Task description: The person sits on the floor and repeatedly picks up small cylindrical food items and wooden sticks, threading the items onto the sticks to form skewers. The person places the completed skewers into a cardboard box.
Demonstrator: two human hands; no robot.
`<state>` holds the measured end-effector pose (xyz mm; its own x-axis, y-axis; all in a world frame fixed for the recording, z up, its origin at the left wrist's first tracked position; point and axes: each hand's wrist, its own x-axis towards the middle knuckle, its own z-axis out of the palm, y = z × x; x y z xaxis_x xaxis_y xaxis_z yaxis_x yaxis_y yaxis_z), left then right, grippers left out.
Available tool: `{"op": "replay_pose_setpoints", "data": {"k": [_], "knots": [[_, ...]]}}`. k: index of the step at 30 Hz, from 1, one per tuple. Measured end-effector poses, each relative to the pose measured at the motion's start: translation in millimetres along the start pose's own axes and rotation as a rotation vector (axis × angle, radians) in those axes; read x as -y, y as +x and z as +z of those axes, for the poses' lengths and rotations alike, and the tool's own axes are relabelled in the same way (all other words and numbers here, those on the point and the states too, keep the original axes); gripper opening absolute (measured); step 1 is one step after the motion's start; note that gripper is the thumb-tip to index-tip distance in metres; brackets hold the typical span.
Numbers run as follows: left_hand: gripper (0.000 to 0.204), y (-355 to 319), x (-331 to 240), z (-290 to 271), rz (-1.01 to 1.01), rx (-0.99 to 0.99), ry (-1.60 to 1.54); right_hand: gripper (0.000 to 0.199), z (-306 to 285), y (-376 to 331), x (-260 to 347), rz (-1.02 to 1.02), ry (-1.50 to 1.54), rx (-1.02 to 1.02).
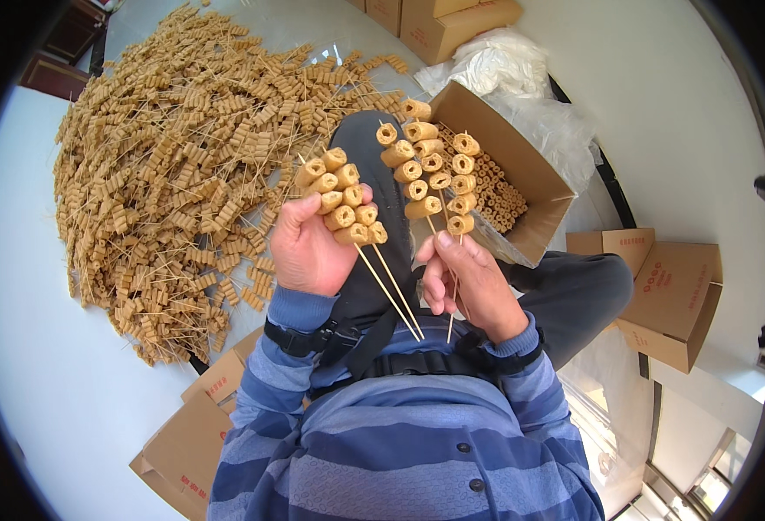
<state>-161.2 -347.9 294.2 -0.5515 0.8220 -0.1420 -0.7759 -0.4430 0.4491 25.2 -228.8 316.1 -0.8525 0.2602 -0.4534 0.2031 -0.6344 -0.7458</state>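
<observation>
Two skewers of golden, hollow rolled pieces (342, 196) lie side by side in my left hand (309, 243), its fingers curled behind them and the bare stick ends slanting down to the right. Between thumb and fingertips my right hand (471, 273) pinches the sticks of several more skewers (421, 169), which fan upward with their rolls at the top. Just beyond the right hand, an open cardboard box (521, 143) holds many more rolled pieces (497, 193), partly hidden behind the raised skewers. The two bunches are apart from each other.
A large heap of skewered rolls (174, 165) spreads over the floor at the left. Clear plastic sheeting (508, 74) lies by the box. Closed-looking cartons stand at the right (673, 291), the lower left (187, 443) and the back (452, 30). My bent legs (573, 291) flank the box.
</observation>
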Motion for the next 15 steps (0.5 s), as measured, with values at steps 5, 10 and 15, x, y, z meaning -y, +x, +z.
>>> {"op": "replay_pose_setpoints", "data": {"k": [5,10,15], "knots": [[0.066,2,15,10,-0.074,0.036,-0.112,0.038,2,1,-4,0.035,0.059,0.157],[0.068,2,20,16,-0.043,0.046,-0.134,0.039,3,0,-4,0.072,-0.006,0.132],[0.071,-1,19,9,-0.085,0.044,-0.087,0.039,2,0,-3,0.147,-0.115,0.151]]}}
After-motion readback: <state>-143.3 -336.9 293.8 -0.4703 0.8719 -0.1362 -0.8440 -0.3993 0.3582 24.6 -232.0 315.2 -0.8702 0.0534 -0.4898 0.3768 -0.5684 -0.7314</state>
